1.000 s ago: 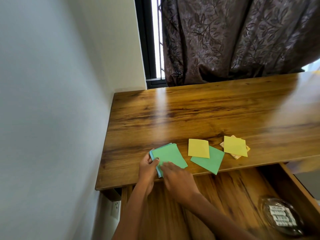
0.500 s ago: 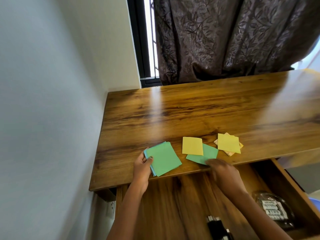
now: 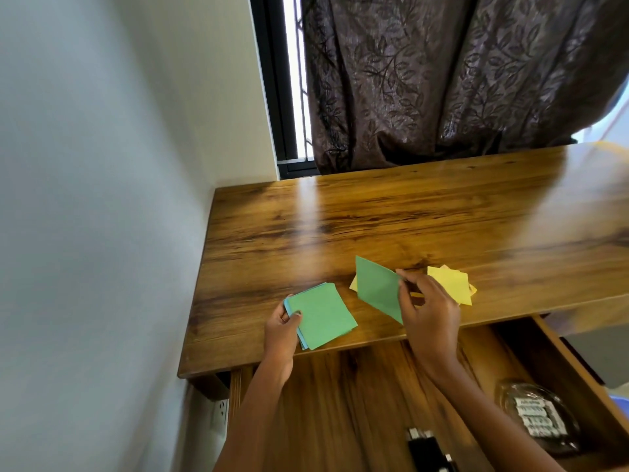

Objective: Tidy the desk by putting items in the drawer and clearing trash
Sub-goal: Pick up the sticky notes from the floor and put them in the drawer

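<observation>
Wooden drawer [image 3: 551,356], pulled open below the worktop's near edge, holds a clear domed container [image 3: 537,417] with printed labels at its right side and a black object [image 3: 427,449], cut off by the frame bottom, toward its middle. Left hand [image 3: 280,330], at the worktop's [image 3: 408,216] front edge, grips a stack of paper squares [image 3: 323,315], green on top with blue edges showing beneath, thumb curled over the stack's left side; the stack overhangs the edge slightly. Right hand [image 3: 429,311], to the right of the stack, pinches a single green paper square [image 3: 377,287] by its right edge, the sheet tilted up off the surface. Yellow paper square [image 3: 354,284] lies flat under that sheet, only a corner visible. Second pile of yellow squares [image 3: 451,284] rests just right of the right hand, an orange-toned edge showing beneath it. Farther back: bare wood-grain surface with window glare, then dark brown leaf-patterned curtain [image 3: 459,80] and black window frame [image 3: 272,80]; pale wall [image 3: 102,165] to the left, with a wall socket [image 3: 221,408] below the worktop.
</observation>
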A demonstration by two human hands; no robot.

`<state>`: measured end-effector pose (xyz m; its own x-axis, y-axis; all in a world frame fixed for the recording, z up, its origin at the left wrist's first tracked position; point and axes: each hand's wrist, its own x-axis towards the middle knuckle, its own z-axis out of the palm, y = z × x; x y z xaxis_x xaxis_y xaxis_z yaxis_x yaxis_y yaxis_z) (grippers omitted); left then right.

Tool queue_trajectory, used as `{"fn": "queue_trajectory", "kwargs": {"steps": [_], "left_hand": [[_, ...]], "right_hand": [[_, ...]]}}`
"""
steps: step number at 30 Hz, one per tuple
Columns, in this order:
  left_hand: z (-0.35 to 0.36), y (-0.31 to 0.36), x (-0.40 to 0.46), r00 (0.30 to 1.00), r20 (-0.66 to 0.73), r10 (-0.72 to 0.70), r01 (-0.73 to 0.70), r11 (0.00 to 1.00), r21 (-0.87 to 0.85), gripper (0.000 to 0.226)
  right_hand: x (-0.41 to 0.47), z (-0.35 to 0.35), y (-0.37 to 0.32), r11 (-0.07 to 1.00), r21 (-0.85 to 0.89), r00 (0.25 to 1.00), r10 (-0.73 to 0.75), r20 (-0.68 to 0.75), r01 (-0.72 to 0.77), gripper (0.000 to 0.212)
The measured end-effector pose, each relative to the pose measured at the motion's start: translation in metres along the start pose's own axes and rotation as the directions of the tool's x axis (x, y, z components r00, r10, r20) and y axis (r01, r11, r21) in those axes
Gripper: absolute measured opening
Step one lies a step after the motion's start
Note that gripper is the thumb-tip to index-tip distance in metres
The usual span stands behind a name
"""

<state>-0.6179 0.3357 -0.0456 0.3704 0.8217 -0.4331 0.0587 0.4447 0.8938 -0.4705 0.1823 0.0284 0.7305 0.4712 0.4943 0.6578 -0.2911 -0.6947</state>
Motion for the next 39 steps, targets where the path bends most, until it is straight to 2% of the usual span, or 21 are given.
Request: {"fn": "queue_trajectory", "kwargs": {"steps": [2, 3, 6, 8, 10, 12, 16, 18, 22, 23, 24, 25, 27, 28, 29, 31, 33, 35, 39], "left_hand": [[0.000, 0.000, -0.001, 1.000, -0.001, -0.003, 0.003, 1.000, 0.001, 0.040], [0.000, 0.000, -0.001, 1.000, -0.001, -0.002, 0.002, 1.000, 0.000, 0.040], [0.002, 0.002, -0.003, 1.000, -0.001, 0.005, -0.005, 1.000, -0.015, 0.039], [0.002, 0.005, -0.005, 1.000, -0.005, -0.006, 0.006, 0.999, -0.047, 0.036], [0.001, 0.008, -0.008, 0.999, 0.010, -0.044, 0.045, 0.987, -0.153, 0.031], [-0.003, 0.010, -0.011, 0.994, 0.073, -0.084, 0.101, 0.958, -0.269, 0.029], [-0.008, 0.004, -0.017, 0.980, 0.168, -0.107, 0.164, 0.913, -0.374, 0.031], [-0.008, 0.000, -0.019, 0.980, 0.183, -0.071, 0.135, 0.922, -0.363, 0.030], [-0.006, -0.008, -0.022, 0.994, 0.111, 0.012, 0.016, 0.968, -0.250, 0.021], [-0.005, -0.009, -0.024, 0.994, 0.107, 0.034, -0.006, 0.968, -0.249, 0.020], [-0.004, -0.008, -0.026, 0.992, 0.113, 0.057, -0.027, 0.967, -0.252, 0.020], [-0.003, -0.007, -0.029, 0.989, 0.125, 0.082, -0.048, 0.967, -0.251, 0.019], [-0.002, -0.008, -0.036, 0.980, 0.155, 0.126, -0.090, 0.971, -0.220, 0.019], [-0.002, -0.010, -0.039, 0.975, 0.174, 0.136, -0.100, 0.974, -0.204, 0.020], [-0.003, -0.014, -0.042, 0.972, 0.194, 0.135, -0.097, 0.977, -0.191, 0.021], [-0.003, -0.023, -0.050, 0.961, 0.244, 0.127, -0.095, 0.986, -0.139, 0.023], [0.001, -0.033, -0.060, 0.957, 0.256, 0.134, -0.127, 0.991, -0.043, 0.027], [0.006, -0.047, -0.068, 0.967, 0.205, 0.148, -0.157, 0.987, 0.027, 0.032], [0.008, -0.075, -0.076, 0.984, 0.116, 0.137, -0.145, 0.988, 0.058, 0.034]], "right_hand": [[0.005, 0.008, -0.005, 0.996, 0.048, 0.998, 0.070, 0.000, -0.070, 0.026], [0.005, 0.011, -0.007, 0.998, 0.042, 0.999, 0.038, -0.003, -0.038, 0.026], [-0.002, 0.022, -0.017, 0.969, -0.029, 0.969, -0.245, 0.030, 0.245, 0.025], [-0.015, 0.033, -0.021, 0.895, -0.051, 0.891, -0.435, 0.125, 0.444, 0.027], [-0.032, 0.047, -0.024, 0.824, -0.081, 0.810, -0.526, 0.258, 0.561, 0.029], [-0.047, 0.059, -0.026, 0.786, -0.105, 0.757, -0.538, 0.371, 0.610, 0.033], [-0.062, 0.068, -0.028, 0.785, -0.113, 0.720, -0.489, 0.492, 0.610, 0.034], [-0.064, 0.069, -0.026, 0.789, -0.100, 0.708, -0.479, 0.519, 0.606, 0.029], [-0.063, 0.063, -0.020, 0.783, -0.038, 0.650, -0.487, 0.583, 0.621, 0.020], [-0.063, 0.060, -0.019, 0.799, -0.027, 0.669, -0.483, 0.564, 0.600, 0.019], [-0.062, 0.057, -0.018, 0.837, -0.026, 0.720, -0.454, 0.526, 0.547, 0.022], [-0.062, 0.053, -0.016, 0.888, -0.033, 0.793, -0.393, 0.466, 0.459, 0.028], [-0.059, 0.045, -0.010, 0.981, -0.016, 0.913, -0.174, 0.368, 0.193, 0.043], [-0.058, 0.040, -0.007, 0.999, 0.048, 0.930, -0.039, 0.364, 0.024, 0.052], [-0.058, 0.037, -0.003, 0.976, 0.146, 0.914, 0.090, 0.397, -0.159, 0.060], [-0.061, 0.030, 0.003, 0.841, 0.314, 0.823, 0.240, 0.515, -0.441, 0.065], [-0.072, 0.028, 0.010, 0.789, 0.334, 0.755, 0.234, 0.612, -0.516, 0.049], [-0.089, 0.033, 0.018, 0.825, 0.291, 0.736, 0.204, 0.646, -0.485, 0.031], [-0.113, 0.045, 0.034, 0.854, 0.272, 0.747, 0.184, 0.639, -0.443, 0.034]]}}
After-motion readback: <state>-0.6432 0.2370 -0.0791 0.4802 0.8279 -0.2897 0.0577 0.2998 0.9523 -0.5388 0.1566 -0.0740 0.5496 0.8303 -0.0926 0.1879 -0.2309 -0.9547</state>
